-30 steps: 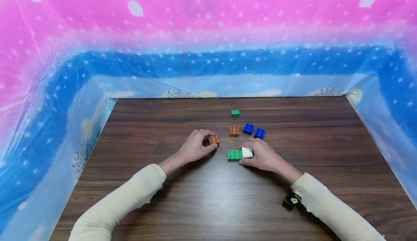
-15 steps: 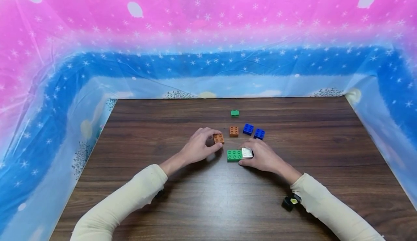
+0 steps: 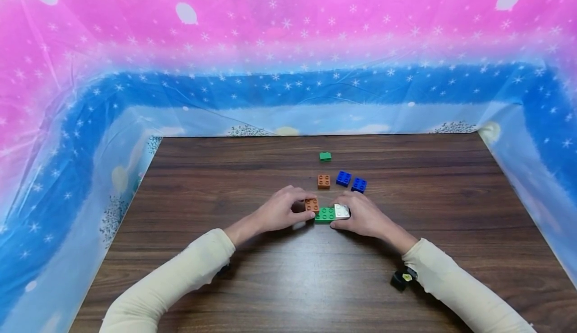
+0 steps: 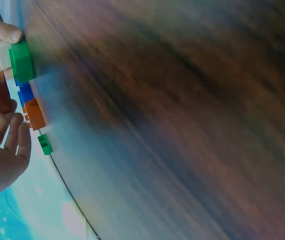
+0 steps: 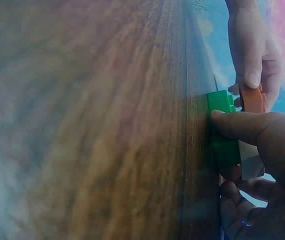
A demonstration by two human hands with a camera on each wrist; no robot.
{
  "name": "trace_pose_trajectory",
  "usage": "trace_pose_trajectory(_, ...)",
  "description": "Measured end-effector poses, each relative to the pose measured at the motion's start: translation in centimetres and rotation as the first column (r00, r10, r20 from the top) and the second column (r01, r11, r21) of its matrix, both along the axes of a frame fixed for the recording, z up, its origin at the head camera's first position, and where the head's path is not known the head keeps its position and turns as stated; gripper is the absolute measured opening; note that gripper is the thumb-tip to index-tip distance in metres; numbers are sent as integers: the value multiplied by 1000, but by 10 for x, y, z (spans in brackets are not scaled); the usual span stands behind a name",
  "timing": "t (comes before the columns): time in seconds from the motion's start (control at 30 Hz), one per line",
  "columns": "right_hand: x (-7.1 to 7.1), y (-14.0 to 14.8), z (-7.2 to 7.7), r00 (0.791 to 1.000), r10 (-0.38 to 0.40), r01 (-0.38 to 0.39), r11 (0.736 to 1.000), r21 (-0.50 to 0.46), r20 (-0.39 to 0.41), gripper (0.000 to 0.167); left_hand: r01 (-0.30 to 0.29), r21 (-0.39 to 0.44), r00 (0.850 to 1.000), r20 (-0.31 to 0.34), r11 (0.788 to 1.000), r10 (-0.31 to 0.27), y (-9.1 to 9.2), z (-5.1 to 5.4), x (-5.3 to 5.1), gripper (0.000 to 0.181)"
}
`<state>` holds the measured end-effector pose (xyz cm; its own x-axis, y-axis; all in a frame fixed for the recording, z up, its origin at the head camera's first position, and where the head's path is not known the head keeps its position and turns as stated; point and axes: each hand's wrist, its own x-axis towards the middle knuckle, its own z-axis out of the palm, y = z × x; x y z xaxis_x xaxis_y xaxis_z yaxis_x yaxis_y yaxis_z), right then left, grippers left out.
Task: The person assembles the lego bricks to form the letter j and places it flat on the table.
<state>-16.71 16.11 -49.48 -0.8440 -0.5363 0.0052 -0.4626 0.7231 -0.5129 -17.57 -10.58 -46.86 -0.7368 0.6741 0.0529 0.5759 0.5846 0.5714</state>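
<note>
My left hand point(image 3: 285, 210) pinches an orange brick point(image 3: 312, 205) between thumb and fingers. It hangs just above the left end of a long green brick point(image 3: 325, 215); the right wrist view has a narrow gap over the green studs. A white brick point(image 3: 341, 210) sits on the green one's right end. My right hand point(image 3: 363, 215) grips that pair, its thumb point(image 5: 232, 122) against the green side in the right wrist view. The left wrist view catches the held orange brick point(image 4: 0, 96) at its left edge.
Beyond the hands lie a second orange brick point(image 3: 324, 181), a blue brick point(image 3: 344, 178) and another blue brick point(image 3: 359, 185). Farther back is a small green brick point(image 3: 325, 156). Patterned cloth point(image 3: 288, 87) hangs around the wooden table point(image 3: 288, 283).
My left hand has brought the orange brick rightward and nearer the body, to the green brick's left end. My right hand stays where it was, gripping the green and white bricks.
</note>
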Motion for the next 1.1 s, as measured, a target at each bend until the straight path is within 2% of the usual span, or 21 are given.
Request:
trace_pose_trajectory(0.1, -1, 0, -1, 1000, 7, -7, 1000, 1, -10, 39, 18, -18, 1000, 4, 1000, -18, 1, -1, 1, 50)
trace_pose_trajectory(0.27, 0, 0, 0, 1000, 14, -13, 1000, 8, -9, 42, 14, -42, 1000, 1, 999, -14, 3, -4, 2, 50)
trace_pose_trajectory(0.9, 0, 0, 2, 1000, 9, -9, 1000, 1, 0, 40, 35, -59, 999, -12, 998, -36, 4, -8, 2, 52)
trace_pose_trajectory(1.1, 1, 0, 2, 1000, 11, -11, 1000, -3, -1, 40, 44, -64, 999, 3, 997, -44, 4, -7, 2, 53)
